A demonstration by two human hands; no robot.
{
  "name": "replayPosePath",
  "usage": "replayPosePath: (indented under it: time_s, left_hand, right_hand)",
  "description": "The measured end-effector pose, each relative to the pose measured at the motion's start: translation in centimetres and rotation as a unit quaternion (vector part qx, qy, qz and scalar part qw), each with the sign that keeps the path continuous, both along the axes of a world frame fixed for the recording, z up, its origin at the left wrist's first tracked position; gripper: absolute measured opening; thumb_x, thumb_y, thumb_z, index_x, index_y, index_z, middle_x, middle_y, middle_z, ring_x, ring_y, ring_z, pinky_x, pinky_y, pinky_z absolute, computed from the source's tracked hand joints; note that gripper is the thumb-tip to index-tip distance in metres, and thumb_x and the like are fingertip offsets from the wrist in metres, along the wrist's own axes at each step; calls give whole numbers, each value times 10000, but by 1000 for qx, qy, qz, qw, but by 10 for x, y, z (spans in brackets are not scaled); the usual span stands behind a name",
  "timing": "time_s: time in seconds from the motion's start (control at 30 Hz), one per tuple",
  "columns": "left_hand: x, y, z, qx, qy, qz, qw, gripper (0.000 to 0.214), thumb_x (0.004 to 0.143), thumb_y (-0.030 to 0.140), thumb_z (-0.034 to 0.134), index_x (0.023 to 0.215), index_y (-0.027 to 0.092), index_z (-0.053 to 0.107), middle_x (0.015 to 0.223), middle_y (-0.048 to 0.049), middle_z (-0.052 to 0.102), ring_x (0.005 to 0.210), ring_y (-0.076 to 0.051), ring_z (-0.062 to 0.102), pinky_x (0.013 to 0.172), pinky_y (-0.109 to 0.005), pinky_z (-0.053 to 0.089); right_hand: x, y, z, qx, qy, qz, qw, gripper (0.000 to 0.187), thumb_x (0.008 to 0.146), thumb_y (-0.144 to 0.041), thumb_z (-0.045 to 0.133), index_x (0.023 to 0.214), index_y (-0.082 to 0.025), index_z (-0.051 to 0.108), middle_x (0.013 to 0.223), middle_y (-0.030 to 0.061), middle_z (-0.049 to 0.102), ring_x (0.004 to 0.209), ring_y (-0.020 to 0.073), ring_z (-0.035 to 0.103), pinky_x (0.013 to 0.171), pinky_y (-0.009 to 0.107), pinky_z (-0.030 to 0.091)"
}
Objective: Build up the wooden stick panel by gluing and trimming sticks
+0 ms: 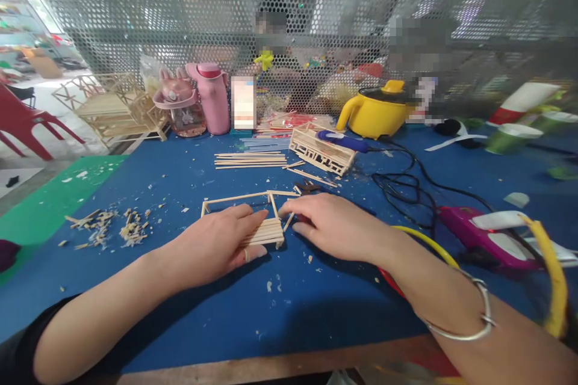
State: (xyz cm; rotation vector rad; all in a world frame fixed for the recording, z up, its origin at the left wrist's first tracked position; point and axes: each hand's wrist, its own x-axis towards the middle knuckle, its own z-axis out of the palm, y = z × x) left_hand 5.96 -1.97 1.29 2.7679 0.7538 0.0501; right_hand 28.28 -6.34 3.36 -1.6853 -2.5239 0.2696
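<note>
A small frame of pale wooden sticks [266, 230], with a slatted panel at its near side, rests on the blue table. My left hand [221, 233] lies over it, fingers on top of the slats and thumb along the near edge, holding it. At the frame's right end is my right hand [332, 224], its fingers bent around a short wooden stick [289, 221]. That stick leans close to the frame's corner; whether it touches is unclear. Dark pliers [307, 187] lie just beyond my right hand, partly hidden by it.
Loose sticks [250, 160] and a second stick model [323, 150] with a blue glue gun [343, 141] lie behind. Scraps [134, 227] are heaped at left. Black cables [406, 177], a purple device [492, 237] and a yellow pot [377, 114] occupy the right. Pink bottle [214, 102] stands at back.
</note>
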Motion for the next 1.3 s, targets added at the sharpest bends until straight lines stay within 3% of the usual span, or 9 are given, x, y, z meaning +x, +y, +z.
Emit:
replayPosePath:
  time_s: [0.13,0.23,0.5,0.67,0.87,1.03,1.13,1.23,1.3]
  left_hand:
    - [-3,1,4,2,9,11,1000,429,933,395,412,1324,220,430,1068,-72,573,945,-241,603,796,-344,483]
    - [2,-1,2,14,31,6,999,418,937,397,394,1300,199,457,1044,-79,572,928,-247,595,770,-352,486]
    - [7,-6,-5,42,2,9,999,505,951,472,332,1355,180,414,1139,-107,559,1040,-265,561,890,-404,459]
    - [6,-6,-6,49,4,12,999,584,914,546,378,1375,189,391,1193,-116,547,1078,-286,547,890,-418,459]
    - [4,0,-2,-14,-45,59,997,472,907,405,465,1345,234,420,1129,-79,610,1000,-255,586,852,-374,466]
    - [-1,0,12,-175,-245,131,944,484,886,435,515,1324,254,417,1109,-35,621,887,-190,591,761,-297,487]
    - [-3,-4,17,-257,-328,138,899,505,888,454,510,1326,224,413,1049,-41,603,846,-167,553,736,-282,476]
    - [-4,-6,17,-307,-364,124,870,482,893,471,496,1294,210,440,984,-36,565,772,-135,497,676,-253,444]
    - [-3,-8,15,-352,-373,110,851,436,893,483,490,1231,208,475,884,-8,518,673,-107,430,591,-226,400]
  right_hand:
    - [4,7,-22,-4,34,37,999,181,822,-130,520,862,-202,681,902,51,708,835,193,638,743,293,452]
    - [16,8,-25,-12,43,38,998,199,790,-84,526,804,-197,688,855,41,713,803,180,639,742,281,461]
    - [11,1,-22,50,132,7,990,351,746,-9,447,965,-217,627,806,0,656,721,137,580,674,244,415]
    - [8,-3,-24,19,184,11,983,372,754,-16,437,1040,-217,565,769,-19,626,665,117,547,625,230,391]
    - [12,0,-24,93,266,-37,959,264,810,-97,485,1042,-208,545,781,-11,603,681,116,564,635,231,434]
    - [8,-2,-17,183,320,-100,924,165,861,-228,509,1012,-208,571,757,-3,606,618,120,567,599,245,470]
    - [10,-6,-7,295,316,-135,891,178,861,-248,503,1017,-217,584,800,26,632,669,153,594,644,288,502]
    - [25,-3,10,427,237,-208,847,275,848,-200,465,1108,-212,554,1010,103,635,907,234,610,799,382,505]
    - [44,8,23,425,118,-257,860,436,805,-138,437,1236,-195,481,1201,146,573,1138,284,525,938,436,446]
